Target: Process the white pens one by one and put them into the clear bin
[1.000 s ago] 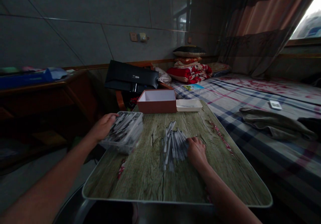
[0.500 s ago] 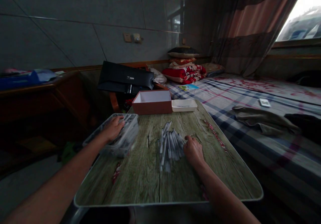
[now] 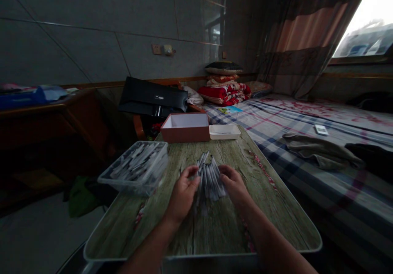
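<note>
Your left hand (image 3: pixel 183 189) and right hand (image 3: pixel 236 183), fingers curled, can't tell if clamped, flank the fanned pens (image 3: pixel 210 180) about equally near, the bunch lying between them on the table (image 3: pixel 276 220), long axes running roughly away from you.

A home bedroom; plaid-covered bed (image 3: pixel 264 122); folded bedding (image 3: pixel 225 93); curtain (image 3: pixel 297 44).

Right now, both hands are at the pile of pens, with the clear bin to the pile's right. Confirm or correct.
Wrong side: in the head view, the clear bin is left of the pile of pens; the left hand and right hand are at the pile.
</note>
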The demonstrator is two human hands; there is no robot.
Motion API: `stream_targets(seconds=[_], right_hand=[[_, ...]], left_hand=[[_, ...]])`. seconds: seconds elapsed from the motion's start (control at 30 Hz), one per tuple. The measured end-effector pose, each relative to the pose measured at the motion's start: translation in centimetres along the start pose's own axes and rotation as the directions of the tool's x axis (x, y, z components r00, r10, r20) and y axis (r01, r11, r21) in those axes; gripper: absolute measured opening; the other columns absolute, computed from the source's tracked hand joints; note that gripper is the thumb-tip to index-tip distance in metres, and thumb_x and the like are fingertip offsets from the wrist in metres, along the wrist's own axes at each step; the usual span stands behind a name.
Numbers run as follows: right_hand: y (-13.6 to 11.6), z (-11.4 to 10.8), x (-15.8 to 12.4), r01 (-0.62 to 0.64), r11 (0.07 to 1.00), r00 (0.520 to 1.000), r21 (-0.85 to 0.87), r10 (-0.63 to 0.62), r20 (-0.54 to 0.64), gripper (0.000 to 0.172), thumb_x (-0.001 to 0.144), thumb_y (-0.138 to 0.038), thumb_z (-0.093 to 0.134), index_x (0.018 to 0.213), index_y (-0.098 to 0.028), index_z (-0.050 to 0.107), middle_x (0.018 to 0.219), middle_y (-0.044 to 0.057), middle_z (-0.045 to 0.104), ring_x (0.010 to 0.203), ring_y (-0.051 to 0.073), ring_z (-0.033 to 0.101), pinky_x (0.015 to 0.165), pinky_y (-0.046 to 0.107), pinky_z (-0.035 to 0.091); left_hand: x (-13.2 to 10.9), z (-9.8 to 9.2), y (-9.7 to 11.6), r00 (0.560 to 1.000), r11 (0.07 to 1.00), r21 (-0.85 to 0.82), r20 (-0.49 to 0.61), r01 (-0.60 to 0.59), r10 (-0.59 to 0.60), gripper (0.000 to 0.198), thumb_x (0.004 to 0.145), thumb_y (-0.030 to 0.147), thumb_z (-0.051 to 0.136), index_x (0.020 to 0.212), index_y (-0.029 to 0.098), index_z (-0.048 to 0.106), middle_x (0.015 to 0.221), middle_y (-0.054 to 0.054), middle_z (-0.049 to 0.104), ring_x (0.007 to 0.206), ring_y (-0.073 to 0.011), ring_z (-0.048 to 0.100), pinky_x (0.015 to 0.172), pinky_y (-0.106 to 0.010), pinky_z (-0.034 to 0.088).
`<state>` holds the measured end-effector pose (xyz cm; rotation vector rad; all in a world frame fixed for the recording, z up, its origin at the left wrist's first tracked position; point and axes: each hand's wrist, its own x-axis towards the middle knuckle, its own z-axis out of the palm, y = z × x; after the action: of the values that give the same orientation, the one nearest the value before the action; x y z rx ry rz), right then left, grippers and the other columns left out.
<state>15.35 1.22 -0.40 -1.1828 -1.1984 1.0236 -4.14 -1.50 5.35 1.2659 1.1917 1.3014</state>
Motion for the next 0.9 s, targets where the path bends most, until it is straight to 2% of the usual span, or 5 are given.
stream_targets(seconds=[0.1,0.27,0.5,0.7,0.9], right_hand=[[-0.9,0.6,-0.6,-0.191,0.898,0.971,0.397,0.114,0.209,0.028,0.065,-0.030,0.069,0.090,-0.018,0.063,0.073,-0.001,0.059,0.056,0.011,0.047,0.054,0.022,0.036],[-1.4,1.4,-1.7,-0.405,0.756,0.858,0.514,0.121,0.499,0.036,0.063,-0.027,0.076,0.096,-0.018,0.064,0.074,-0.001,0.058,0.053,0.008,0.048,0.052,0.022,0.038],[-0.8,0.8,-1.6,-0.537,0.766,0.751,0.353,0.244,0.614,0.031,0.076,-0.043,0.067,0.082,-0.013,0.059,0.056,-0.005,0.046,0.041,0.005,0.035,0.038,0.019,0.021],[-0.9,1.2,-2.0,-0.633,0.668,0.692,0.391,0.261,0.674,0.047,0.076,-0.040,0.068,0.117,-0.026,0.049,0.055,-0.010,0.036,0.038,0.004,0.024,0.040,0.017,0.011],[-1.4,1.8,-2.5,-0.640,0.689,0.691,0.341,0.322,0.647,0.036,0.075,-0.051,0.064,0.078,-0.022,0.043,0.046,-0.013,0.028,0.035,0.003,0.014,0.039,0.018,0.005]], left_hand=[[-0.5,3.3,-2.2,0.999,0.990,-0.132,0.037,0.039,-0.035,0.037,0.075,0.032,0.068,0.110,0.022,0.061,0.115,-0.008,0.062,0.112,-0.0216,0.056,0.099,-0.033,0.040],[0.2,5.1,-2.4,0.987,0.954,-0.266,0.110,0.140,-0.115,0.022,0.078,0.036,0.065,0.094,0.021,0.064,0.092,-0.004,0.068,0.084,-0.0169,0.065,0.079,-0.028,0.049],[1.2,4.3,-2.5,0.997,0.966,-0.253,0.066,0.054,-0.039,0.021,0.079,0.039,0.064,0.085,0.020,0.060,0.081,-0.002,0.070,0.073,-0.0145,0.063,0.069,-0.025,0.048],[0.6,4.8,-4.2,0.975,0.915,-0.360,0.189,0.182,-0.120,0.029,0.079,0.046,0.062,0.094,0.021,0.064,0.087,-0.005,0.071,0.080,-0.0181,0.066,0.072,-0.028,0.049],[0.3,5.1,-4.3,0.980,0.887,-0.425,0.154,0.182,-0.127,0.029,0.077,0.047,0.065,0.083,0.020,0.060,0.093,-0.007,0.072,0.089,-0.0207,0.066,0.078,-0.030,0.050]])
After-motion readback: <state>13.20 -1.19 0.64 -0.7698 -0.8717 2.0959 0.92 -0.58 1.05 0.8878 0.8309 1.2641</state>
